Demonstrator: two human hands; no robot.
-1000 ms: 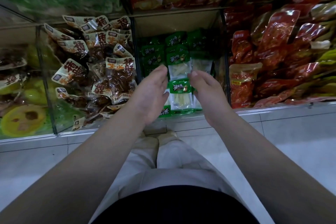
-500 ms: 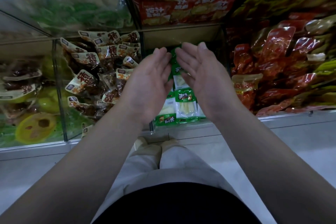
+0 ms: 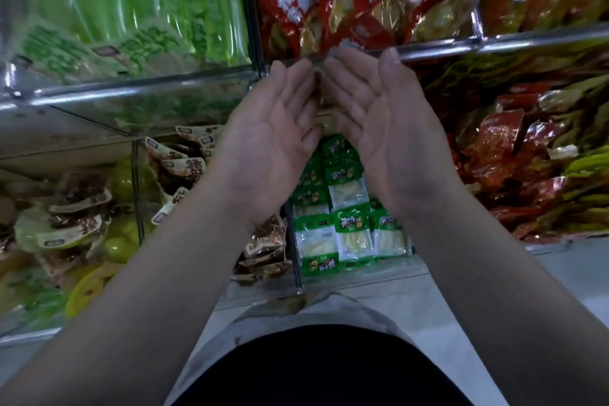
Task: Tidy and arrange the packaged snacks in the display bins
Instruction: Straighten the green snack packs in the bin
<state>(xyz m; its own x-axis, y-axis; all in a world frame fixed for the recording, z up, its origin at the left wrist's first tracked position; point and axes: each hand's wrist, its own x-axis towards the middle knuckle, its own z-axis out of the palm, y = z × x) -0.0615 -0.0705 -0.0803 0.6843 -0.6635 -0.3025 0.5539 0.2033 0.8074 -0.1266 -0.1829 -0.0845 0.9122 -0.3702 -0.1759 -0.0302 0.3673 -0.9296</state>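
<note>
A person's left hand and right hand are hovering side by side above the middle display bin. The palms are turning inward, each grip wide and holding nothing that shows. The green-topped snack packets are lying in overlapping rows inside that bin, between brown packets on the left and red packets on the right. The hands appear poised to square the rows from both sides.
</note>
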